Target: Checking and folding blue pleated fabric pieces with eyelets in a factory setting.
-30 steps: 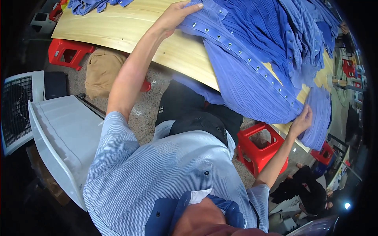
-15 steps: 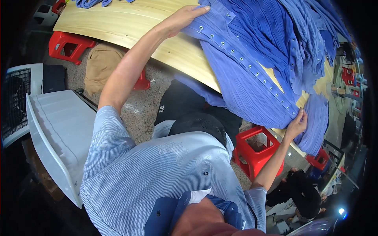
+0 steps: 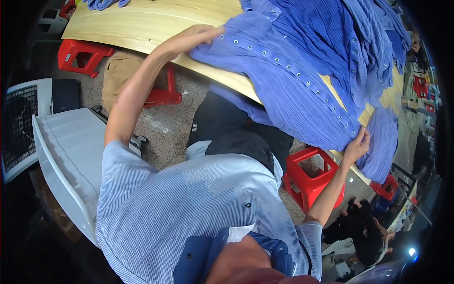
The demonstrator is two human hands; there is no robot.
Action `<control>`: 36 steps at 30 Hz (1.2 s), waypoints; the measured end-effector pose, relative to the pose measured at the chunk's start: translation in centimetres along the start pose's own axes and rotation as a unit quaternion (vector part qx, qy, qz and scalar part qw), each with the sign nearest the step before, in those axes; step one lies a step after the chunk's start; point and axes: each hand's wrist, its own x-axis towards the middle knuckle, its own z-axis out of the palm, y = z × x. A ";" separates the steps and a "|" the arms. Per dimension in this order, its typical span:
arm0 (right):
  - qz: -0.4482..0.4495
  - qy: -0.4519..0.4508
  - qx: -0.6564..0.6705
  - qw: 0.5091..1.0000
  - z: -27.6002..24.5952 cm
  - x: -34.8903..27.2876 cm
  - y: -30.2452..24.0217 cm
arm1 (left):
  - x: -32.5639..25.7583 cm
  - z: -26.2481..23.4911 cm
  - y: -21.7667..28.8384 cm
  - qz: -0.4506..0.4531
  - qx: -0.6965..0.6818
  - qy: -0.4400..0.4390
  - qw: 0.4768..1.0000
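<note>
A blue-violet ribbed garment [image 3: 283,99] lies spread along the table's near edge, some of it hanging over. A row of ring-shaped metal fasteners [image 3: 298,74] runs along its front edge in a slanting line. At the upper left end of that row, my left hand [image 3: 198,39] holds the cloth's edge with the fingers; some of the grip is hidden. My right hand [image 3: 357,146] pinches the lower right end of the same edge between thumb and fingers. Darker blue ribbed garments [image 3: 314,35] are heaped just beyond.
The pale wooden table [image 3: 142,23] extends to the far left. Red stools [image 3: 309,177] stand under and beside it, one close to my right forearm. A tan bag-like bundle [image 3: 118,78] and a grey-white panel [image 3: 71,151] are at my left. Another person [image 3: 364,229] is at the lower right.
My left hand has moved left and nearer to me, drawing the garment's upper end along the table. My right hand stays pinching the other end, almost unmoved.
</note>
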 end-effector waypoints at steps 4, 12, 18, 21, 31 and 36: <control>0.007 0.010 0.002 1.000 0.1 0.1 0.1 | -0.8 1.9 1.2 0.005 0.051 0.091 0.994; 0.021 -0.014 0.055 0.998 0.0 -0.5 -0.8 | 3.3 3.5 6.1 -0.050 0.356 0.226 0.905; 0.038 -0.047 0.007 0.998 -0.3 -1.6 -2.2 | 4.4 8.7 4.1 0.094 0.362 0.373 0.849; 0.051 -0.045 -0.025 0.997 -0.2 -1.8 -4.4 | 4.0 9.9 4.2 0.156 0.311 0.431 0.833; -0.131 -0.030 -0.073 0.988 0.3 -1.2 -0.6 | 2.0 5.6 2.1 0.149 0.045 0.314 0.937; -0.149 -0.025 -0.082 0.985 0.7 -0.7 -0.8 | 2.5 5.0 1.1 0.179 0.016 0.316 0.932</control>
